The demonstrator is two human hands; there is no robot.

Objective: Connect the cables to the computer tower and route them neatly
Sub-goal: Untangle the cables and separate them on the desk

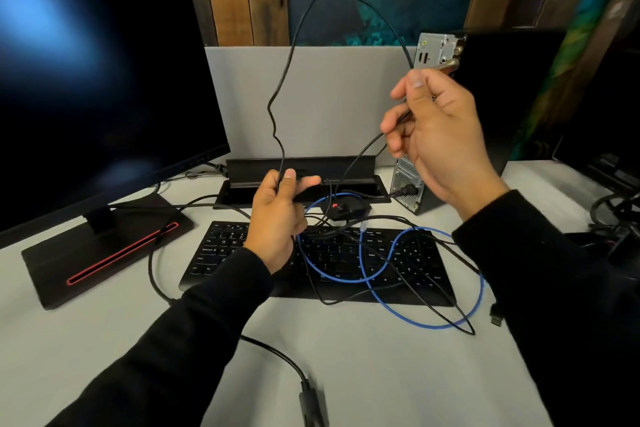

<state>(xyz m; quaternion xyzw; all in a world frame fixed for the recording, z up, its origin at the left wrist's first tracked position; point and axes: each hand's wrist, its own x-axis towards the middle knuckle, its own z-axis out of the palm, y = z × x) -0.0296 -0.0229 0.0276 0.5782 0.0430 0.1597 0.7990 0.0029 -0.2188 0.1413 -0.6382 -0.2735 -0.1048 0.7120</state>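
A thin black cable (349,0) arcs high over the desk between my two hands. My left hand (278,218) grips one stretch of it above the keyboard (270,255). My right hand (440,132) pinches the other stretch in front of the black computer tower (512,94), whose rear port panel (431,48) faces me. A power cord (410,190) is plugged in low on the tower's back. A blue network cable (386,305) lies looped across the keyboard among more loose black cables. A black mouse (346,210) sits behind the keyboard.
A dark monitor (97,94) on a red-trimmed stand (104,253) fills the left. An open cable tray (301,170) sits by the grey divider (311,97). A black connector (311,402) lies at the near desk edge. More cables (616,218) pile at the right.
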